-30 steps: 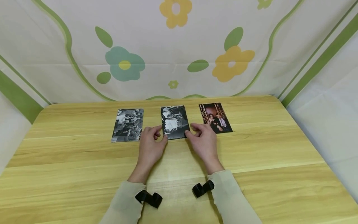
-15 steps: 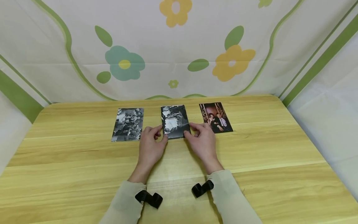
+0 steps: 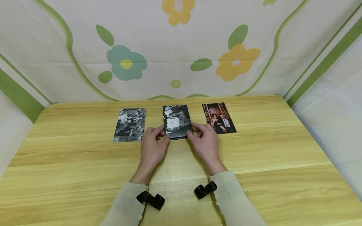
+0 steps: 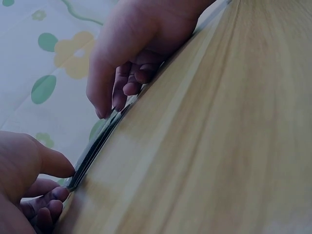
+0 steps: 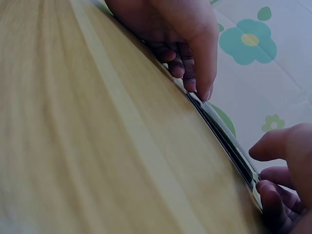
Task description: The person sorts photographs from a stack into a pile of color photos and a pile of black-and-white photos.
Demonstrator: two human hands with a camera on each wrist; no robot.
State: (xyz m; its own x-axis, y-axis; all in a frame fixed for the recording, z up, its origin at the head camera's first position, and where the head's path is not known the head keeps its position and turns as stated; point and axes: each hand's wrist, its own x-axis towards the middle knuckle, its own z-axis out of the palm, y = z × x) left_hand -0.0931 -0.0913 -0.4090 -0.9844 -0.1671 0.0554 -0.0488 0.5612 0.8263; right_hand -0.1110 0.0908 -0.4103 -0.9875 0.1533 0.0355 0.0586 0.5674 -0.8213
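A small stack of photos [image 3: 177, 121] lies on the wooden table, a black-and-white picture uppermost. My left hand [image 3: 152, 145] holds its left edge, thumb at the near left corner and curled fingers along the side. Opposite, my right hand [image 3: 205, 143] holds the right edge in the same way. From the left wrist, the stack [image 4: 97, 146] appears edge-on as thin dark layers between both hands. Another black-and-white photo [image 3: 130, 125] lies left of my left hand. A colour photo [image 3: 220, 118] of two people lies just beyond my right hand.
The wooden table [image 3: 85, 175] extends around the photos and in front of them. A white cloth [image 3: 169, 47] printed with flowers hangs behind its far edge. Black straps [image 3: 151, 200] with small devices circle both sleeves.
My right hand has moved slightly left, bringing its index finger against the stack's right edge. My left hand stays at the left edge, and the two side photos stay put.
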